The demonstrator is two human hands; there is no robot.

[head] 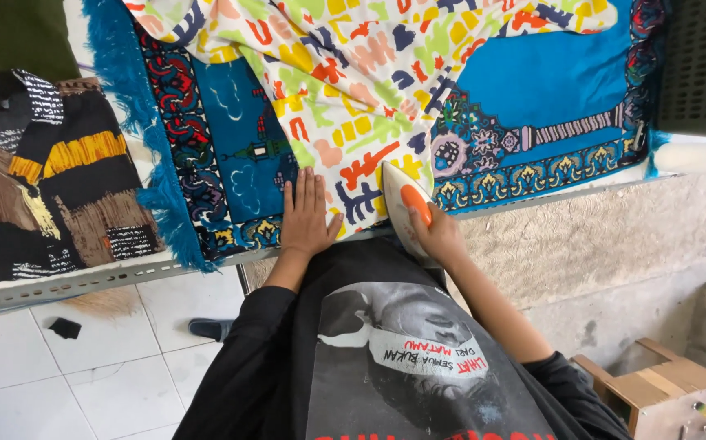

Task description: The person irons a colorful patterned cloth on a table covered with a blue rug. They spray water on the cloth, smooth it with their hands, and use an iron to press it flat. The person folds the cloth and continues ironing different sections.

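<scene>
Nearest, the right hand [441, 236] wraps shut around the orange handle of a white iron [404, 210], its sole down on the near edge of the patterned cloth [353, 90]. Beside it the left hand [306, 216] lies open and flat, fingers together, pinning that cloth to the blue fringed rug [231, 155] covering the bench [59, 285]. Ironing well here likely means keeping the cloth taut under the flat palm, fingers clear of the iron's tip. Farther left lies a dark striped fabric [68, 187].

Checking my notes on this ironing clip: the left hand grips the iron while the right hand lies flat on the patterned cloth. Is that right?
Not quite: the sides are swapped. In the head view the right hand grips the iron, and the left hand lies flat on the patterned cloth.
</scene>
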